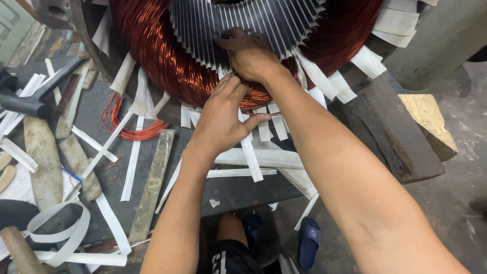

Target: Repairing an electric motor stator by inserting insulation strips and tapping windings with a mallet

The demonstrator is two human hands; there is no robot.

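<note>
Copper winding in thick red-brown bundles rings the slotted steel core of a large motor stator, which fills the upper part of the view. The right hand lies on the lower rim of that core, fingers spread and pressed flat over the slots, grasping nothing that can be made out. Just below it, the left hand reaches up to the same edge of the winding, fingertips touching the copper and the thumb stretched out over a white insulation strip that hangs down from the stator; whether it pinches the strip cannot be told. More white strips stick out of the winding on both sides of the hands. Left of the stator, a small loose copper coil lies on the dark workbench, beside a hammer.
</note>
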